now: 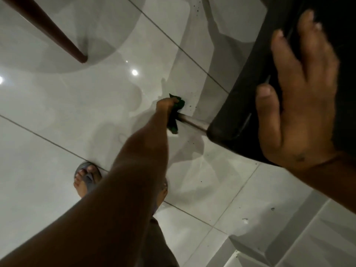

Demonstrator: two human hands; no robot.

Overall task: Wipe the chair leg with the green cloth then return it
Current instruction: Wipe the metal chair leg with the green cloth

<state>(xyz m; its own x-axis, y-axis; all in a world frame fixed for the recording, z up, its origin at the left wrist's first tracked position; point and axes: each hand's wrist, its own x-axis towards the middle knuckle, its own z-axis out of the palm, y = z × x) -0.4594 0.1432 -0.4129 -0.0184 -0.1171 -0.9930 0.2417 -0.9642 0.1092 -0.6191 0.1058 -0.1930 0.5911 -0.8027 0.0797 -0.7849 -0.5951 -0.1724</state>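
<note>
I look straight down. My left hand (167, 103) reaches far down and is closed around the green cloth (176, 115), which is wrapped around the lower end of a thin metal chair leg (193, 122) close to the floor. The leg runs up to the right under the black chair seat (238, 112). My right hand (297, 97) lies flat on the edge of that seat, fingers spread, holding nothing.
Glossy white floor tiles (77, 105) with small dark specks near the chair. A brown wooden furniture leg (57, 38) stands at the upper left. My feet in sandals (87, 178) are below the left arm. A white step or ledge (289, 237) is at the lower right.
</note>
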